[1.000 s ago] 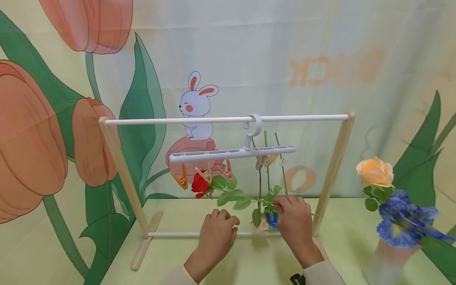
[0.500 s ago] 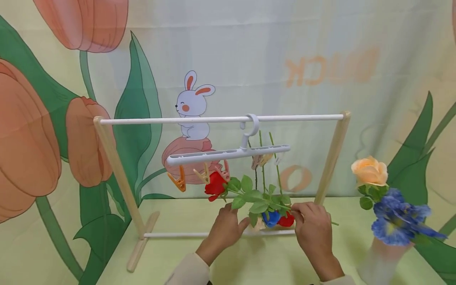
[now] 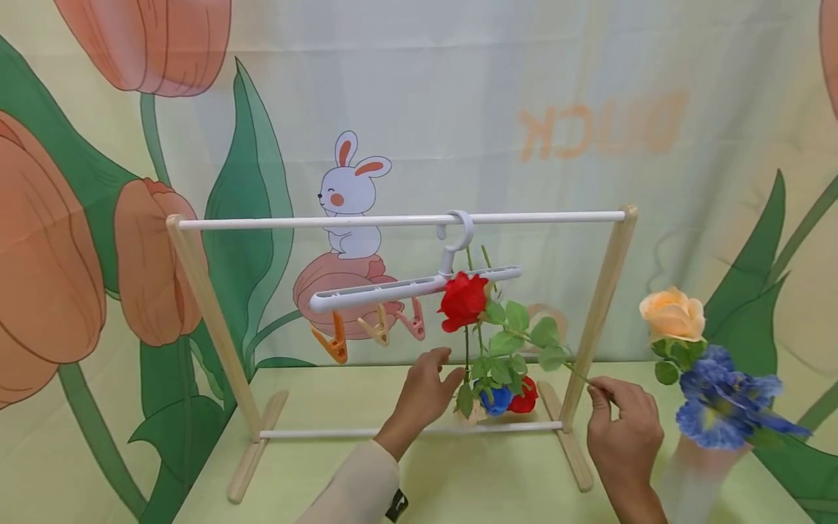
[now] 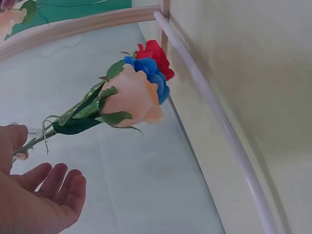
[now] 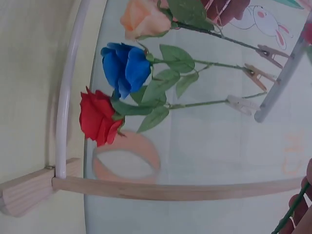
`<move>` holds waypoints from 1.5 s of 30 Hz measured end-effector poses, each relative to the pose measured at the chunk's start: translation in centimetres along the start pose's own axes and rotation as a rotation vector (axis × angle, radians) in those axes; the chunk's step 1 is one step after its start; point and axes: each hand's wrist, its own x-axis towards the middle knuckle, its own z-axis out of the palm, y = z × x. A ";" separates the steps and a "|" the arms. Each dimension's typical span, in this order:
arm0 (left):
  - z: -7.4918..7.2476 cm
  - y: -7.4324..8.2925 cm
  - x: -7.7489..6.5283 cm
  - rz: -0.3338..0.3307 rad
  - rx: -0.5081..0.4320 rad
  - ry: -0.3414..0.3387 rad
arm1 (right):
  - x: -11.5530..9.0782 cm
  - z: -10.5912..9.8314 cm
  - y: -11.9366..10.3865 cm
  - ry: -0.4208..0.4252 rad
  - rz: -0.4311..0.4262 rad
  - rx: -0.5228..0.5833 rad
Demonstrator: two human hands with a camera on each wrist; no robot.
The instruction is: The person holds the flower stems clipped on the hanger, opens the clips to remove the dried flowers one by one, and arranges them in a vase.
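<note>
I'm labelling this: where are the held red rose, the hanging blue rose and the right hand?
Held red rose [image 3: 463,300], head view: bloom's petals.
Hanging blue rose [image 5: 126,69], right wrist view: bloom's petals.
Right hand [image 3: 627,432], head view: back of hand.

A pale yellow-green table [image 3: 484,495] spreads around 6 o'clock in the head view. On it stands a rack [image 3: 380,220], its wooden feet [image 3: 252,463] between 7 and 8 o'clock and between 4 and 5. A pale vase [image 3: 702,469] stands at 4 o'clock.

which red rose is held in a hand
The upper red rose in the head view, its stem pinched by the right hand; the lower red rose hangs head down from a white clip.
</note>
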 end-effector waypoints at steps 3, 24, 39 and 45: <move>0.3 0.6 0.6 -0.003 -0.045 0.030 | 0.1 -0.8 0.5 0.030 0.062 -0.010; 1.2 2.5 2.2 -0.017 -0.145 0.108 | 4.7 -4.5 3.2 0.323 0.269 -0.055; 1.5 3.2 3.1 -0.020 -0.148 0.162 | 7.1 -5.6 3.6 0.418 0.303 -0.046; 2.0 3.4 3.3 -0.056 -0.160 0.160 | 5.9 -5.8 4.9 0.286 0.434 -0.140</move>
